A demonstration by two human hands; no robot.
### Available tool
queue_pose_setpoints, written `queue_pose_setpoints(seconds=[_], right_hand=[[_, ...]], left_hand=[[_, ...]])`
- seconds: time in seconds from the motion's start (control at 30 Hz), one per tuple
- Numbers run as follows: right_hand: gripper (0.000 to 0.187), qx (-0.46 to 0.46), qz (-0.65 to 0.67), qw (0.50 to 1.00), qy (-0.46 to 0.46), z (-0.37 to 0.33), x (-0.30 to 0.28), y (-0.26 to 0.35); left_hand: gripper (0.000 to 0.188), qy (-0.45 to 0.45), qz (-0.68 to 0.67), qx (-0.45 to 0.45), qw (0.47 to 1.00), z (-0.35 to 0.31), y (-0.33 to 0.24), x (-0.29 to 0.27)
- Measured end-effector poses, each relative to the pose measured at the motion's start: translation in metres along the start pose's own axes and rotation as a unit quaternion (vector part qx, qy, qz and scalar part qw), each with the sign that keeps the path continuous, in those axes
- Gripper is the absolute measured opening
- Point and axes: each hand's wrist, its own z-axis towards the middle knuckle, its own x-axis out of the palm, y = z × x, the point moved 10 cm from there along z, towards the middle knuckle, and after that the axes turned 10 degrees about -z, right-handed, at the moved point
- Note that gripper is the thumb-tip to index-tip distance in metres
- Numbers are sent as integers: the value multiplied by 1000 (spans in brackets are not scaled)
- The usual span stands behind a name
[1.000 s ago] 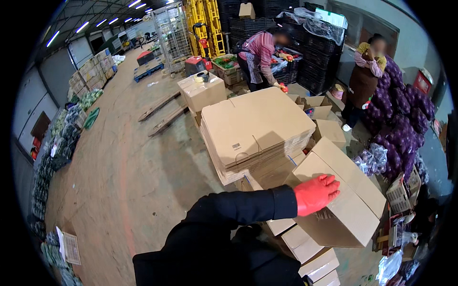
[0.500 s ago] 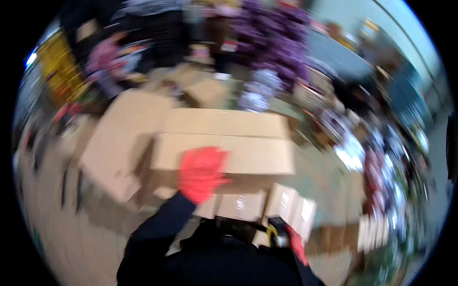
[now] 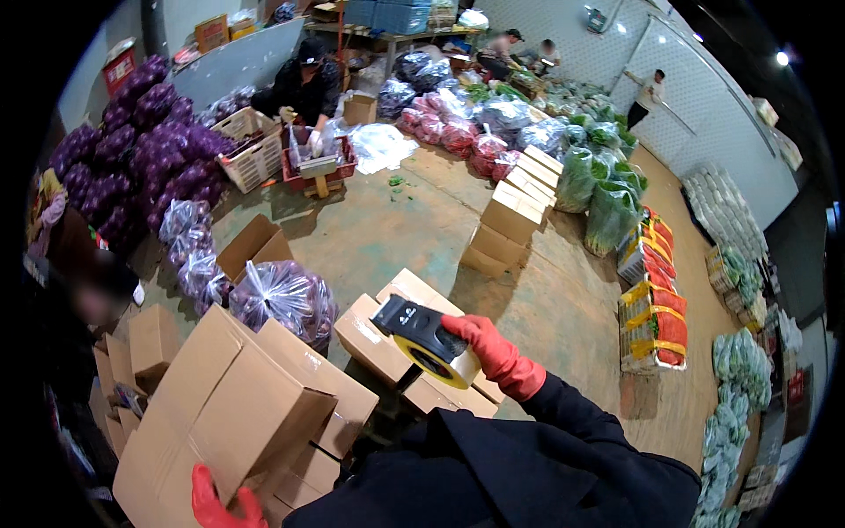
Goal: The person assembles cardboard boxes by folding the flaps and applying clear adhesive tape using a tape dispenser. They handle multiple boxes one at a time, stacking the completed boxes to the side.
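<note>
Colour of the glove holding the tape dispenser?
Red: the right glove, clearest in the head view.

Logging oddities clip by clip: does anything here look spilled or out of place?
Yes, slightly: small green scraps lie loose on the floor, apart from the bagged greens, perhaps dropped leaves.

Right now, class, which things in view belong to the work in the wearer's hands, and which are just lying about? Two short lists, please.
In hand:
- tape dispenser, held by the right hand
- large cardboard box, at the left hand
- possibly the nearby closed cartons

Lying about:
- purple sacks
- clear plastic bag
- pale crate
- bagged greens
</note>
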Motion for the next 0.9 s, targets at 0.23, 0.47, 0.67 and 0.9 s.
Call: queue_pose_setpoints(seconds=[0.23,0.47,0.67,0.9], right_hand=[[52,-32,214,965,149,-21,52,62],[85,6,352,863,362,-58,114,91],[90,19,404,882,244,-59,116,86],[62,-142,27,939,313,-36,142,139]], left_hand=[[42,-79,-446,-9,892,25,-25,-32],[37,175,-733,-158,638,53,-81,32],[58,239,-750,-119,605,44,-107,30],[62,247,-733,-115,622,63,-105,14]])
